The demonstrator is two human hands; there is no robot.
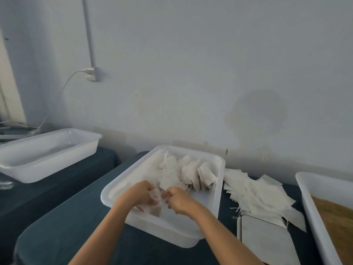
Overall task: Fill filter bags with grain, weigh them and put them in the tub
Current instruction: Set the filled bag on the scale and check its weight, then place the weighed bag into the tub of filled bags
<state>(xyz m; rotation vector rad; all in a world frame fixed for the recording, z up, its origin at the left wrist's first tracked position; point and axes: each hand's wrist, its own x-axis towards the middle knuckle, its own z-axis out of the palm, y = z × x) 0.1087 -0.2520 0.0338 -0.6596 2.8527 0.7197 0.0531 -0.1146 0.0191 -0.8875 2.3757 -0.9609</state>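
Both hands meet over the near left part of a white tub (215, 199) that sits on a dark blue surface (63, 222). The left hand (140, 192) has its fingers curled round a small pale filter bag (155, 204), which hangs just under and between the two hands, inside the tub's rim. The right hand (178, 199) is curled as well, its fingertips at the top edge of the same bag, where a thin string shows; it seems to pinch that string or the bag's mouth, though blur hides which.

Farther back in the tub, just beyond the hands, lies a heap of filled bags (189, 173), leaning on one another towards the right wall. The bag in hand is apart from that heap, nearer the person.

To the right of the tub, on the surface, lies a loose pile of flat bags (257, 192), and a flat grey scale (267, 240) sits partly under its near edge. At the far right edge stands a second tub holding brown grain (336, 217). A third white tub (47, 155) stands well to the left.
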